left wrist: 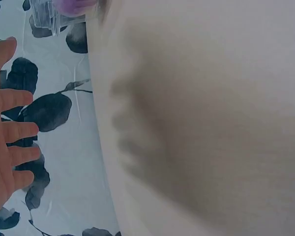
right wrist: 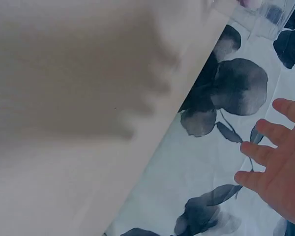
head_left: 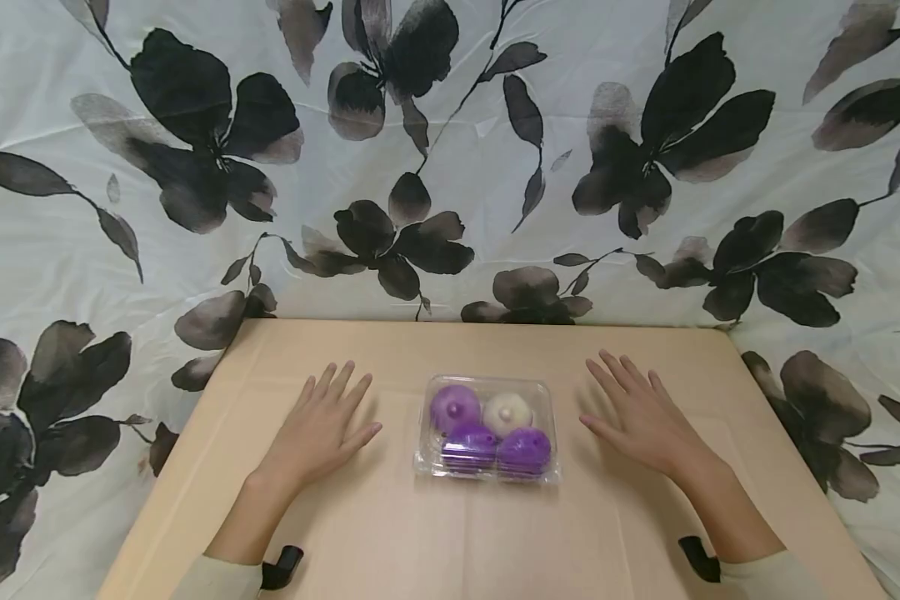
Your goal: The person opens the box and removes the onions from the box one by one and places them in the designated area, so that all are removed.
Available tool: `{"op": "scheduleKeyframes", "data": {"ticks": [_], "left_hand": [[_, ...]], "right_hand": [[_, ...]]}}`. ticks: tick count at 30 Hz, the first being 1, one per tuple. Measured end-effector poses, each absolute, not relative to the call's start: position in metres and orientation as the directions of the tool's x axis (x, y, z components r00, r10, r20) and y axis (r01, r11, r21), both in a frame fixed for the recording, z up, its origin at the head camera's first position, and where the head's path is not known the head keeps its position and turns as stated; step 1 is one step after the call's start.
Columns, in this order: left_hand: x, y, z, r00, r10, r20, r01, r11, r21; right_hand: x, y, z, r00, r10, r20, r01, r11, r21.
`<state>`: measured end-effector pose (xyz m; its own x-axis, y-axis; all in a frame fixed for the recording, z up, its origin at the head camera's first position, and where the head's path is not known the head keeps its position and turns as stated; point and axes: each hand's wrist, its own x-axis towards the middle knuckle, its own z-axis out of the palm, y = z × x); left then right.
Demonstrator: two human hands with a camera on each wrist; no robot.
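A clear plastic box (head_left: 487, 390) with its lid down sits mid-table between the two hands. Inside are three purple rounded pieces (head_left: 525, 451) and one cream-white piece (head_left: 507, 414); the top purple one and the white one each show a small nub. To the left of the box, the left hand (head_left: 321, 432) hovers palm down with its fingers spread, holding nothing. The right hand (head_left: 640, 417) mirrors it on the other side, fingers straight and apart from the box. Each wrist view shows the palm, plus a corner of the box at the top.
The table (head_left: 465, 542) has a pale tan surface with faint creases. Behind and beside it hangs a white cloth (head_left: 487, 167) printed with dark flowers. A black band (head_left: 282, 567) is on the left wrist, another black band (head_left: 699, 558) on the right.
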<state>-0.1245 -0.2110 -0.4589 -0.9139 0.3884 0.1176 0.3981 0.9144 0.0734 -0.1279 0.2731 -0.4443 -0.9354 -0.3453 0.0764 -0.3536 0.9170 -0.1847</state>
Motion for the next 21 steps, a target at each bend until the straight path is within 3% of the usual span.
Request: {"op": "scheduleKeyframes", "data": {"ticks": [17,21], "left_hand": [[-0.118,-0.197,-0.463,-0.869,0.468,0.161,0.49,0.859,0.148],[-0.119,-0.194,-0.464,-0.864,0.469,0.182,0.5,0.838,0.216]], "right_hand": [[-0.136,0.234,-0.438,-0.827,-0.53,0.189,-0.56,0.807,-0.186],[-0.139,0.221,-0.437,-0.802,-0.568,0.184,-0.596,0.782,-0.185]]}}
